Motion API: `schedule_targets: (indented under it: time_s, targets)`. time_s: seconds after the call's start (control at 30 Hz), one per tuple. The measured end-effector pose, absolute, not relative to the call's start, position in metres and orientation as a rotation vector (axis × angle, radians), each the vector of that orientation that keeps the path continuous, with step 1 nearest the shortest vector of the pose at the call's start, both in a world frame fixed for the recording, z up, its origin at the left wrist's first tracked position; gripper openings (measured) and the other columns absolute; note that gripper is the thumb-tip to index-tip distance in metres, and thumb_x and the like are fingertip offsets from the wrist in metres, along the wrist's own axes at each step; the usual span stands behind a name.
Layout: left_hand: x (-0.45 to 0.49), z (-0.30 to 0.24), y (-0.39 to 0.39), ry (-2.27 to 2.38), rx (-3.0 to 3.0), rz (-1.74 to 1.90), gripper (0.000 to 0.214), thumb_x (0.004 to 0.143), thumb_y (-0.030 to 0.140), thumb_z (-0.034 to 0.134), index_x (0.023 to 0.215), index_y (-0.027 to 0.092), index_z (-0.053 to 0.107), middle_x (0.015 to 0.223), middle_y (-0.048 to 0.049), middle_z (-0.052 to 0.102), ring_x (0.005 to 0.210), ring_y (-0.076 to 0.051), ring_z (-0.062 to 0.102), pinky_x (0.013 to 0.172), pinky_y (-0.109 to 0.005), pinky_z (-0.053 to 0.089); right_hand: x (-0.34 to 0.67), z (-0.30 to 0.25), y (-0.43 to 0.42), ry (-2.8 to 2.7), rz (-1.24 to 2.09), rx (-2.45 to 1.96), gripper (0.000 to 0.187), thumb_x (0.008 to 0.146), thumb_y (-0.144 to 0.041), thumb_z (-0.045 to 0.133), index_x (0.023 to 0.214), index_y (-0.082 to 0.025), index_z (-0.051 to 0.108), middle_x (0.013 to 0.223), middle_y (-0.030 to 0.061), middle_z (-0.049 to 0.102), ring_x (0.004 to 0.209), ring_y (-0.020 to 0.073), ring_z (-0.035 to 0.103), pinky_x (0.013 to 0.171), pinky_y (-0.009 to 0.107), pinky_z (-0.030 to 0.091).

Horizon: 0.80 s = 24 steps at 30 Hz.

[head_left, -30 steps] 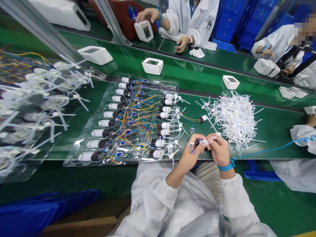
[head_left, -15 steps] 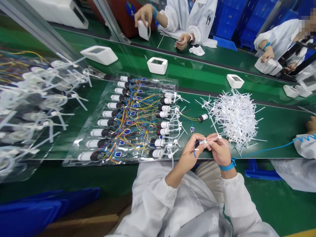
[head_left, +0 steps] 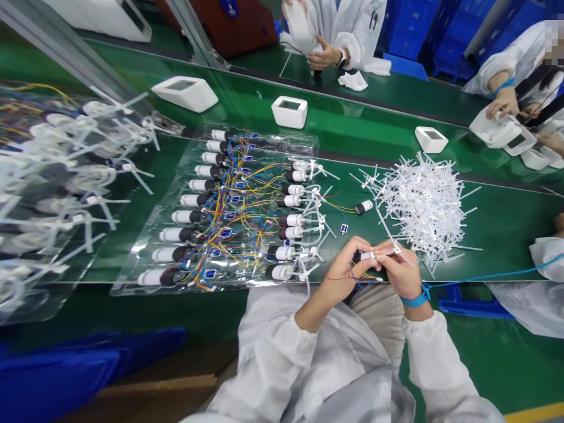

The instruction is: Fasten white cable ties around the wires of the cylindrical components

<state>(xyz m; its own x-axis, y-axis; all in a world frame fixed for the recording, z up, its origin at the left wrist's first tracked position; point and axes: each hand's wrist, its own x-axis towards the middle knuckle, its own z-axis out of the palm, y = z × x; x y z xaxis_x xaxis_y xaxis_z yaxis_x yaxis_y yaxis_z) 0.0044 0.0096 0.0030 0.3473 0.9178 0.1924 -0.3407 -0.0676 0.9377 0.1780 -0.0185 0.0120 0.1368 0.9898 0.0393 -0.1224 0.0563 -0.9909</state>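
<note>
One long green bench point(head_left: 506, 205) spans the view, biggest item here. Next, transparent tray point(head_left: 141, 248) at left: black-and-white cylinders point(head_left: 152, 277) in two columns, multicoloured wires point(head_left: 219, 220) tangled between. Right of it, loose heap of white strip pieces point(head_left: 425, 211), ends poking every way.

Hands after that. Left hand point(head_left: 348, 264): thumb and fingers clamped on a small cylinder point(head_left: 367, 256), held near the bench's front edge, between tray and heap. Right hand point(head_left: 403, 273): thumb and fingers together, pinching a white strip piece point(head_left: 395, 248) at the cylinder's end. Can't tell whether strip and cylinder are joined; fingertips cover the contact.

Blue cord point(head_left: 489, 276) leads off right from the wrist strap point(head_left: 416, 299). Spare cylinder point(head_left: 363, 207) lies beyond the hands, close to the heap; blue tag point(head_left: 344, 229) sits nearby.

Risks, my judgement. Cord could snag strips at the heap's near side if the right arm swings. Spare cylinder could roll if knuckles bump it, round body. Held cylinder could twist in the left fingers if the right hand pushes off-axis. Strip could bend or slip, since the pinch is small. Thin leads point(head_left: 369, 278) hanging under the left hand could catch on the bench edge and get strained.
</note>
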Motion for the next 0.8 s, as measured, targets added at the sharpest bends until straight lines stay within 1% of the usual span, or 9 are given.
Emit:
schedule_targets:
  time_s: [0.13, 0.2, 0.27, 0.33, 0.43, 0.53, 0.67, 0.73, 0.8]
  targets:
    - [0.005, 0.01, 0.009, 0.631, 1.147, 1.106, 0.025, 0.101, 0.044, 0.08, 0.107, 0.022, 0.069, 0.105, -0.0035, 0.067, 0.087, -0.018, 0.065, 0.085, -0.033, 0.054, 0.177, 0.014, -0.019, -0.981, 1.168, -1.105, 0.019, 0.087, -0.042, 0.094, 0.088, -0.025, 0.087, 0.099, 0.0071, 0.079, 0.066, 0.0184, 0.064, 0.058, 0.034, 0.056]
    - [0.006, 0.011, 0.007, 0.645, 1.12, 1.121, 0.028, 0.099, 0.045, 0.083, 0.107, 0.022, 0.07, 0.107, -0.0035, 0.067, 0.087, -0.017, 0.066, 0.084, -0.032, 0.054, 0.176, 0.015, -0.018, -0.969, 1.178, -1.093, 0.02, 0.088, -0.044, 0.092, 0.089, -0.025, 0.087, 0.101, 0.008, 0.079, 0.068, 0.0188, 0.065, 0.059, 0.035, 0.056]
    - [0.008, 0.01, 0.006, 0.665, 1.109, 1.14, 0.032, 0.095, 0.046, 0.087, 0.106, 0.022, 0.07, 0.108, -0.004, 0.067, 0.095, -0.019, 0.066, 0.087, -0.032, 0.055, 0.175, 0.015, -0.018, -0.956, 1.159, -1.105, 0.019, 0.089, -0.043, 0.092, 0.09, -0.025, 0.086, 0.101, 0.0079, 0.079, 0.073, 0.0205, 0.067, 0.064, 0.036, 0.058]
    - [0.008, 0.01, 0.004, 0.685, 1.102, 1.128, 0.035, 0.092, 0.045, 0.09, 0.108, 0.022, 0.069, 0.111, -0.0049, 0.068, 0.102, -0.021, 0.067, 0.092, -0.032, 0.055, 0.174, 0.015, -0.017, -0.938, 1.122, -1.125, 0.016, 0.088, -0.04, 0.092, 0.09, -0.026, 0.086, 0.099, 0.0075, 0.08, 0.084, 0.0239, 0.071, 0.074, 0.038, 0.06]
    - [0.008, 0.01, 0.002, 0.708, 1.05, 1.083, 0.042, 0.09, 0.041, 0.092, 0.118, 0.023, 0.067, 0.113, -0.005, 0.069, 0.101, -0.021, 0.067, 0.091, -0.032, 0.056, 0.173, 0.014, -0.017, -0.924, 1.09, -1.138, 0.015, 0.086, -0.039, 0.093, 0.088, -0.026, 0.085, 0.096, 0.0073, 0.08, 0.094, 0.0272, 0.073, 0.084, 0.041, 0.061]
    - [0.007, 0.013, 0.004, 0.705, 0.991, 1.016, 0.045, 0.088, 0.039, 0.094, 0.12, 0.023, 0.066, 0.11, -0.0043, 0.07, 0.095, -0.019, 0.067, 0.087, -0.03, 0.056, 0.172, 0.016, -0.019, -0.909, 1.07, -1.132, 0.015, 0.086, -0.039, 0.093, 0.086, -0.027, 0.085, 0.095, 0.0075, 0.079, 0.085, 0.0257, 0.071, 0.072, 0.039, 0.059]
    - [0.003, 0.017, 0.009, 0.592, 0.898, 0.877, 0.041, 0.09, 0.039, 0.091, 0.118, 0.023, 0.067, 0.096, -0.0029, 0.074, 0.082, -0.017, 0.069, 0.074, -0.027, 0.055, 0.17, 0.019, -0.022, -0.868, 1.019, -1.099, 0.016, 0.087, -0.041, 0.092, 0.085, -0.026, 0.085, 0.092, 0.0069, 0.077, 0.066, 0.0198, 0.064, 0.054, 0.033, 0.052]
    - [0.001, 0.018, 0.011, 0.559, 0.865, 0.85, 0.04, 0.09, 0.039, 0.091, 0.117, 0.023, 0.067, 0.095, -0.0031, 0.075, 0.078, -0.016, 0.068, 0.07, -0.027, 0.056, 0.17, 0.02, -0.024, -0.861, 1.017, -1.089, 0.014, 0.087, -0.04, 0.093, 0.086, -0.027, 0.086, 0.093, 0.0065, 0.077, 0.061, 0.0178, 0.061, 0.051, 0.032, 0.05]
    - [0.001, 0.018, 0.01, 0.554, 0.855, 0.848, 0.038, 0.09, 0.037, 0.092, 0.116, 0.022, 0.069, 0.097, -0.0038, 0.075, 0.08, -0.017, 0.07, 0.07, -0.027, 0.058, 0.171, 0.019, -0.025, -0.872, 1.018, -1.094, 0.012, 0.087, -0.038, 0.093, 0.087, -0.027, 0.086, 0.093, 0.0067, 0.077, 0.063, 0.0185, 0.062, 0.05, 0.032, 0.05]
